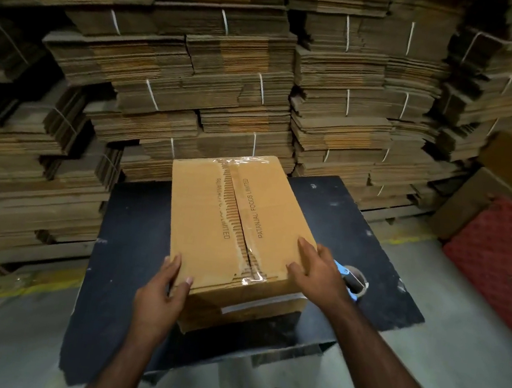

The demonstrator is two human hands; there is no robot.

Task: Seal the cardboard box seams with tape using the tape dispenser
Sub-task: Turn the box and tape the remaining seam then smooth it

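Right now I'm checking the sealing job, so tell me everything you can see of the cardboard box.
The cardboard box is brown corrugated board, closed, lying flat on a dark table. Clear tape runs along its top centre seam. "PATANJALI FOODS LIMITED" is printed beside the seam. The left hand grips its near left corner; the right hand presses its near right edge.

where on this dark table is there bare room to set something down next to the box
The widest bare patch of the dark table lies left of the cardboard box, out to the table's left edge. A smaller bare strip sits far right, beyond the box's right side. Near right is crowded: the tape dispenser lies there behind the right hand. The left hand covers the near-left corner.
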